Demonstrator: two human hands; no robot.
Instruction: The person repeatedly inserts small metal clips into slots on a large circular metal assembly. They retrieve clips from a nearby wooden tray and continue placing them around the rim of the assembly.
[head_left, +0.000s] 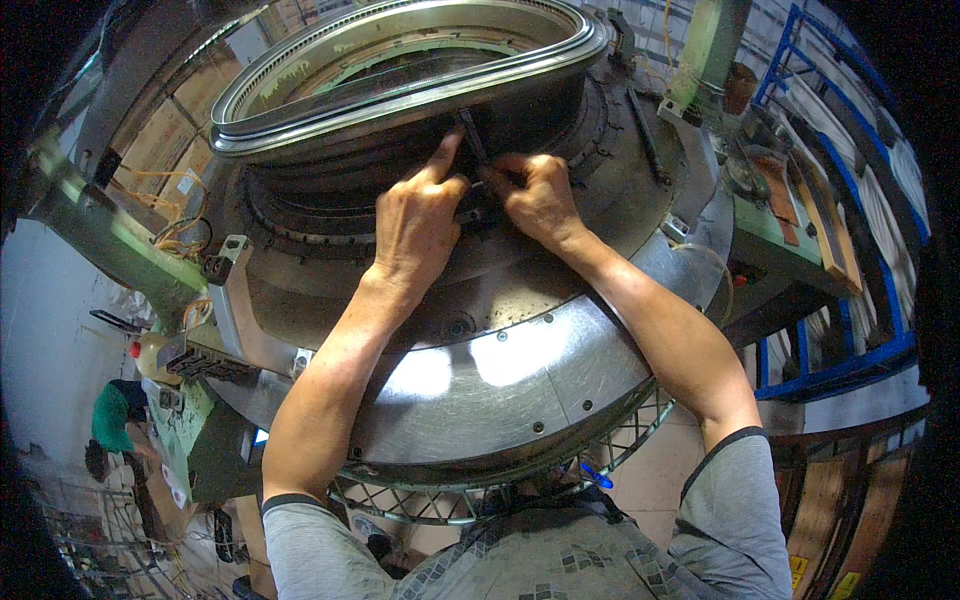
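A large round steel machine with a ring-shaped bed stands before me. On it sits a dark drum, topped by a shiny toothed rim (420, 112). Against the drum's near side leans a narrow dark bar (470, 135), slightly tilted. My right hand (535, 198) pinches the bar near its lower end. My left hand (420, 215) is beside it, index finger stretched up to the bar and thumb apart; its other fingers curl inward. What lies under the fingertips is hidden.
A green upright (125, 235) with loose orange wires stands at left, another green post (712, 55) at right. A dark rod (648, 135) lies on the bed. Blue racking (845, 360) holds white rolls at right. Another person in green (112, 415) is low at left.
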